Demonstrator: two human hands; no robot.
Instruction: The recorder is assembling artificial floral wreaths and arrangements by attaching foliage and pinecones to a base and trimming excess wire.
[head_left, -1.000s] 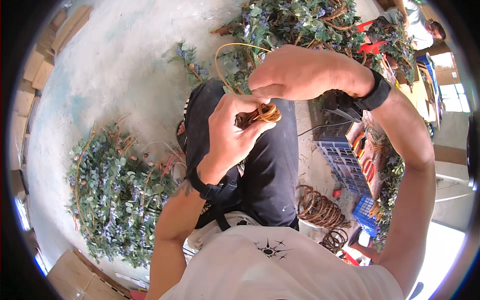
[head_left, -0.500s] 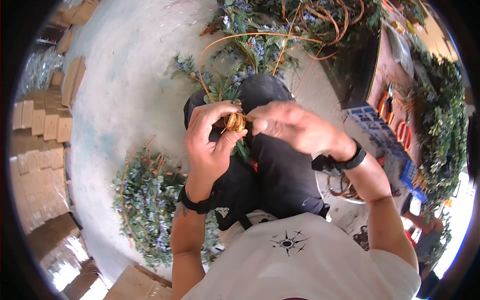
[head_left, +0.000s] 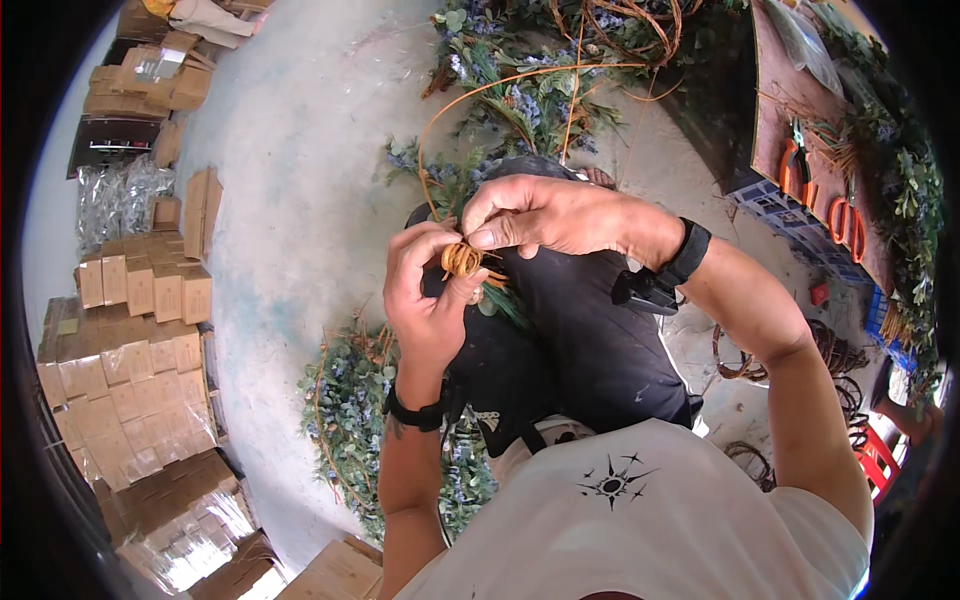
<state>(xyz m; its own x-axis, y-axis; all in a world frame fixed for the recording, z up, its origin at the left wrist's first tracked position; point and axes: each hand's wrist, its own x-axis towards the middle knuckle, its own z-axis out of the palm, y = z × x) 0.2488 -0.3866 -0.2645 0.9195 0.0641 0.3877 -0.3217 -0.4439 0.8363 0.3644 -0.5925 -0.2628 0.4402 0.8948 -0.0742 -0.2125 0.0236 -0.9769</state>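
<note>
My left hand [head_left: 425, 295] is closed round a small, tightly wound coil of orange-brown cane [head_left: 461, 260], holding it between thumb and fingers above my lap. The thumb and forefinger of my right hand [head_left: 560, 220] pinch at the coil's upper right side. Their tips hide exactly what they grip there. A long loose strand of the same cane [head_left: 425, 150] arcs up from beside my left fingers toward the far garland. Green sprigs show beneath the coil, partly covered by my hands.
A leafy garland with blue flowers [head_left: 525, 105] lies ahead on the floor, with brown vine loops [head_left: 650, 30] at its far end. Another leafy bundle [head_left: 345, 420] is at my left. Orange-handled pliers [head_left: 797, 170] and red scissors [head_left: 847, 228] rest on a bench at right. Cardboard boxes [head_left: 130, 345] are stacked at far left.
My right hand has come in from the right side of the coil to its top, fingers now pinching there. My left hand still holds the coil. The whole view has shifted.
</note>
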